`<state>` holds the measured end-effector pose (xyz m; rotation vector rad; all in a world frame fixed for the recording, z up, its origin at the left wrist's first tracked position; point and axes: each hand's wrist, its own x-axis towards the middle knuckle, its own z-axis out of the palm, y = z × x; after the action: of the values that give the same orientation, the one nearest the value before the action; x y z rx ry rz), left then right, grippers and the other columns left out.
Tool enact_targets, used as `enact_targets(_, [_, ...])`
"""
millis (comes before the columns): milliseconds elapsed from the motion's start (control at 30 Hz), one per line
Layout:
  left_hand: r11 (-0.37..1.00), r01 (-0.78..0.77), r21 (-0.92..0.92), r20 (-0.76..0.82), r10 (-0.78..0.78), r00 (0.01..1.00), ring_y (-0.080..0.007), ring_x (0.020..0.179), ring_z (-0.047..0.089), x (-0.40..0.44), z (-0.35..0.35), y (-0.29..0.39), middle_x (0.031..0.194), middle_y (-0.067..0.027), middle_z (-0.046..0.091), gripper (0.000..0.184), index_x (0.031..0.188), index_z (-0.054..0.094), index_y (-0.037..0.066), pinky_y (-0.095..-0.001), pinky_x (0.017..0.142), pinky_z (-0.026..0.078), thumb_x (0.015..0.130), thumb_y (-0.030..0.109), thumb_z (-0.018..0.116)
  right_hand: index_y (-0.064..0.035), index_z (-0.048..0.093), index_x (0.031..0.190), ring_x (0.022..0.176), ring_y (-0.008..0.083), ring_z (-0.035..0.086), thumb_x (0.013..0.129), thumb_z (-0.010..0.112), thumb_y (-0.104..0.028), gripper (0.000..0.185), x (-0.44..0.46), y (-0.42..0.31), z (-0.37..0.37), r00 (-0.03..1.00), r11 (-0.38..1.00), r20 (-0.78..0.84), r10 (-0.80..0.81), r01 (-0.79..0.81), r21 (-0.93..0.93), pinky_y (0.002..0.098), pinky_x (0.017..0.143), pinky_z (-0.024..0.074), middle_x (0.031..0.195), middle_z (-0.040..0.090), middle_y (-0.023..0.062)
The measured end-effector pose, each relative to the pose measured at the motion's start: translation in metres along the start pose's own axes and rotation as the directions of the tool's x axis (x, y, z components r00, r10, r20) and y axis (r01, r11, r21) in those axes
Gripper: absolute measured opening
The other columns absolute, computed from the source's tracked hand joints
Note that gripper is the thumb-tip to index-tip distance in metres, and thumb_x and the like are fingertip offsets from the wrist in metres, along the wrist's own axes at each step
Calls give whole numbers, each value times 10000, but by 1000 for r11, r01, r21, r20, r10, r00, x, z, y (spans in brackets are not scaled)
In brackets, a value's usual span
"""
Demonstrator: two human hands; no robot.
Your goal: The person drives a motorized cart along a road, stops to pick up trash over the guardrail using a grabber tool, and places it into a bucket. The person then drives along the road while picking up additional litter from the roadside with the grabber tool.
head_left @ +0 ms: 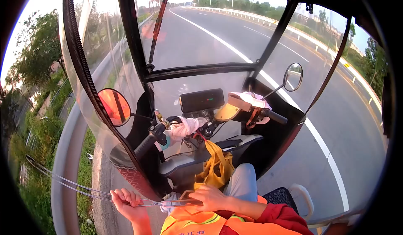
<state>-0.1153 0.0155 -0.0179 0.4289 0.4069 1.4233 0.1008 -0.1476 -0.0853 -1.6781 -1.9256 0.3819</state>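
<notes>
A long pair of metal tongs (84, 189) lies across my lap and sticks out to the left, past the vehicle's side. My left hand (128, 205) is closed around its thin rods near the middle. Over the orange vest, my right hand (210, 198) grips the brownish handle end of the tongs. Just beyond my right hand a yellow bag (215, 165) hangs from the handlebar area, beside my knee (244, 180).
Ahead are the left handlebar grip (145, 146), the right grip (275, 116), a dark display (202, 100) and two mirrors. A clear windshield frame surrounds them. A metal guardrail (67, 168) runs along the left, with the road (201, 37) ahead and right.
</notes>
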Motion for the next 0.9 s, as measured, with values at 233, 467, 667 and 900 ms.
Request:
enact_targets(233, [998,55,-18,-449,-57,892,-66,410,296,3,-115,73,582,36,393,383,707,416,154,-223,369,232,996,387,509,-62,667,927,619,244,645,855,672,-191,148,97,105,-81,750,955,-593,293,-263,139,347,574,500,727,659,96])
enact_targets(467, [968,55,-246,-718,-220,661,-103,444,304,4,-171,64,601,21,374,314,731,404,157,-267,411,265,994,309,482,51,626,938,718,254,646,869,621,-302,360,155,244,-125,751,839,-447,486,-545,-2,370,707,506,766,667,148])
enact_targets(667, [940,-1,-342,-701,-255,666,-87,426,303,55,-164,52,591,25,383,326,740,421,145,-248,398,265,1000,334,477,-38,566,737,504,107,528,907,621,-302,319,161,310,-121,611,707,-357,707,-597,379,293,444,431,591,523,28])
enact_targets(900, [962,-16,-271,-590,-153,793,-78,446,289,134,-156,56,628,12,406,314,775,437,142,-243,416,270,1022,336,434,29,606,1043,757,293,631,858,650,-138,253,198,191,-136,688,681,-202,697,-723,-111,384,680,522,854,638,163])
